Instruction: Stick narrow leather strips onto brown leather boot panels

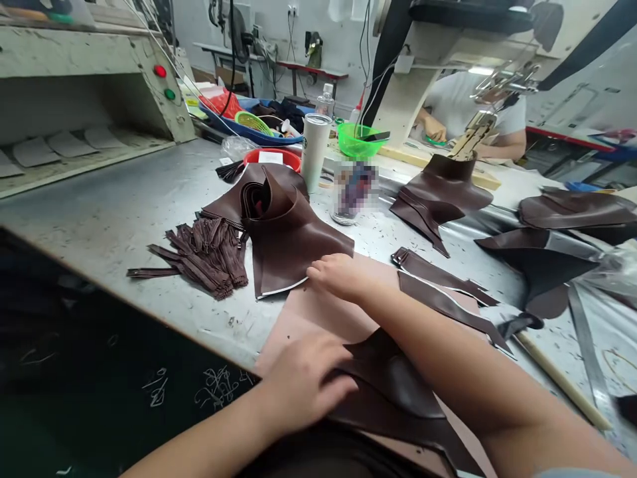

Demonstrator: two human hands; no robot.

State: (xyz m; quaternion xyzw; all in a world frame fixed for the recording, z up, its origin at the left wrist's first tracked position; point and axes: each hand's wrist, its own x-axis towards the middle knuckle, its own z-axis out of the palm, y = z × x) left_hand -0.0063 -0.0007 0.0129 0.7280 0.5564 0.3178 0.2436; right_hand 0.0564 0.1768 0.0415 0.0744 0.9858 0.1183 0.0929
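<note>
My right hand (pixel 336 275) reaches across and pinches the front edge of a dark brown leather piece (pixel 298 239), whose far end curls upward. Closer to me, my left hand (pixel 308 378) has its thumb and fingers closed on the edge of another brown leather piece (pixel 398 378); part of its grip is hidden. Under both hands lies a pinkish-beige sheet (pixel 318 312). Left of the curled leather is a bundle of brown zippers (pixel 209 255). Narrow leather strips (pixel 442 299) rest right of my right forearm.
A sewing machine (pixel 458 53) stands at the back right, with leather (pixel 442 186) under its head. A white tumbler (pixel 314 153), a green basket (pixel 361 141) and a red tray (pixel 273 158) stand behind. The table's edge (pixel 124 299) drops away at left. A person (pixel 478 113) sits beyond.
</note>
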